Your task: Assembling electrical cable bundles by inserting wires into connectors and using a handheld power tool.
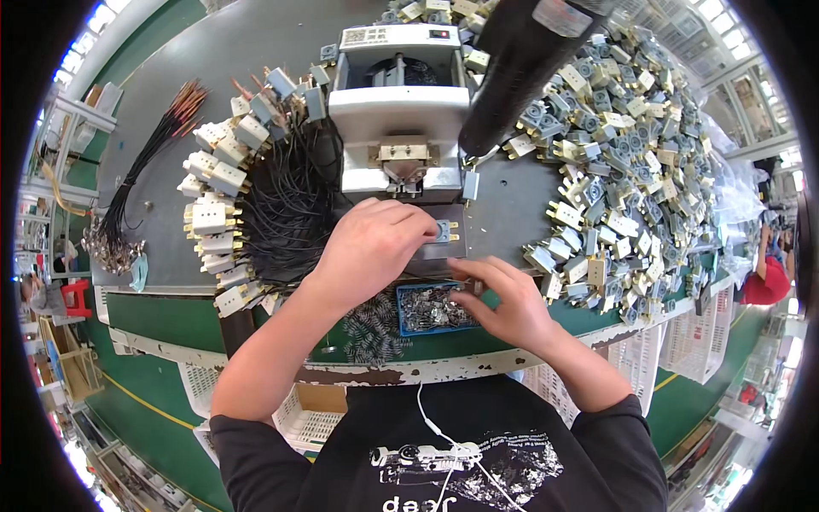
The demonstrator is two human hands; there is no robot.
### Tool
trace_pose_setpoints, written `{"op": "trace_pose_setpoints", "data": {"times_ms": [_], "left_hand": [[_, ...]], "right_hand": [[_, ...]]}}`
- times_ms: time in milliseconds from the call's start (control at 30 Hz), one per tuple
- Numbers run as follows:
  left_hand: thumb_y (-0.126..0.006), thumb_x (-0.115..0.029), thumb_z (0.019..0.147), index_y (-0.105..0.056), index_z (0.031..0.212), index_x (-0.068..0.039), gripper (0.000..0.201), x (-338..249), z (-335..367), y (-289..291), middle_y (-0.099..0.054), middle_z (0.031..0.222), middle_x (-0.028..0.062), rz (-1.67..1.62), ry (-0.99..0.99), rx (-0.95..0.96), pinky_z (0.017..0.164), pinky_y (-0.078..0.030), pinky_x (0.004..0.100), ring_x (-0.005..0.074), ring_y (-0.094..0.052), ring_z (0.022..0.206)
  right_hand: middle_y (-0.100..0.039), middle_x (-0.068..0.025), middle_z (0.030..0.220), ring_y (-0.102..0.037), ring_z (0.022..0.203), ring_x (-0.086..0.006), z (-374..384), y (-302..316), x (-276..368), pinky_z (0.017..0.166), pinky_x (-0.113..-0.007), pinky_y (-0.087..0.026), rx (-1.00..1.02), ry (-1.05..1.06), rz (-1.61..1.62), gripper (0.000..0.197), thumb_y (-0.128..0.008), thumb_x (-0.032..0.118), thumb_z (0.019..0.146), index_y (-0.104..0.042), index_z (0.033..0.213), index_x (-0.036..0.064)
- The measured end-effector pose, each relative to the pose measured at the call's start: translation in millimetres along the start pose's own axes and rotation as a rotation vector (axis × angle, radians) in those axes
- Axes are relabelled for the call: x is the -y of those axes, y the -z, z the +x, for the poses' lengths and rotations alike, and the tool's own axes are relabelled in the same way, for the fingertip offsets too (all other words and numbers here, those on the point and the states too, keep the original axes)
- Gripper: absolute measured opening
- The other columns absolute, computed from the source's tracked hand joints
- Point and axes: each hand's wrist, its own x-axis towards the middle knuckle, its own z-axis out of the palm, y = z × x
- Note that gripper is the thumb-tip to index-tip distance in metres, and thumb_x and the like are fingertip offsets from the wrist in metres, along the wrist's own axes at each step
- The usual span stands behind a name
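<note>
While the left hand (371,243) reaches over the near side of the white press (401,111), its fingertips meet the left edge of a small grey block (443,230), which lies on the press's base with its brass prongs pointing right; whether they pinch it or only steady it, I cannot tell. That wrist is bent palm-down, with the forearm slanting in from the near left. Nearer and to the right, the right hand (514,303) is loosely curled, thumb and forefinger parted, over the right end of a blue tray (400,311) of small metal pieces. Dark coiled springs (374,333) lie left of the tray, close to the worn table edge (512,362). Black cables with white and grey plugs (286,200) crowd the left; heaped blocks (627,171) bound the right, leaving a bare strip of tabletop (509,209) beside the press.
</note>
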Motion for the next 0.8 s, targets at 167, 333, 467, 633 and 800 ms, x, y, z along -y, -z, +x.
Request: {"op": "trace_pose_setpoints", "data": {"times_ms": [167, 333, 467, 633, 800], "left_hand": [[-0.072, -0.007, 0.08, -0.065, 0.088, -0.006, 0.01, -5, 6, -1, -0.067, 0.09, 0.0052, 0.047, 0.022, 0.057, 0.079, -0.05, 0.0379, 0.0251, -0.065, 0.088], [-0.072, -0.01, 0.081, -0.063, 0.093, -0.005, 0.015, -13, 8, 2, -0.064, 0.093, 0.0066, 0.03, 0.12, 0.083, 0.079, -0.05, 0.0379, 0.0267, -0.064, 0.089], [-0.073, -0.013, 0.081, -0.065, 0.098, -0.006, 0.02, -20, -4, 18, -0.063, 0.091, 0.0068, 0.018, 0.067, 0.058, 0.078, -0.051, 0.0384, 0.0271, -0.063, 0.088], [-0.075, -0.016, 0.08, -0.068, 0.109, -0.01, 0.03, -27, -26, 23, -0.061, 0.086, 0.0065, -0.077, 0.029, 0.207, 0.073, -0.051, 0.037, 0.0259, -0.061, 0.082], [-0.069, -0.011, 0.085, -0.069, 0.097, -0.009, 0.013, -14, -27, 34, -0.059, 0.073, 0.0054, -0.085, 0.021, 0.275, 0.068, -0.05, 0.0376, 0.0252, -0.061, 0.076]], "right_hand": [[-0.067, -0.0117, 0.109, -0.068, 0.088, -0.0201, -10, 2, -4, 0.074, -0.029, -0.058, -0.022, 0.026, 0.086, 0.048, -0.075, -0.004, 0.08, -0.062, 0.126, 0.0028], [-0.068, -0.0123, 0.109, -0.07, 0.092, -0.0214, -11, 3, -7, 0.079, -0.03, -0.059, -0.059, -0.008, 0.165, 0.049, -0.075, -0.004, 0.08, -0.061, 0.126, 0.0025], [-0.07, -0.0119, 0.108, -0.071, 0.094, -0.0212, -9, 10, -6, 0.079, -0.031, -0.058, -0.045, -0.018, 0.027, 0.051, -0.076, -0.002, 0.08, -0.06, 0.128, 0.0025], [-0.071, -0.0109, 0.106, -0.071, 0.088, -0.0215, 6, 21, 14, 0.079, -0.032, -0.056, 0.037, -0.03, -0.042, 0.051, -0.075, 0.001, 0.083, -0.058, 0.132, 0.0027], [-0.072, -0.01, 0.097, -0.07, 0.087, -0.0154, 14, 21, 8, 0.079, -0.029, -0.054, 0.162, -0.175, 0.169, 0.032, -0.064, 0.003, 0.094, -0.058, 0.125, -0.0013]]}}
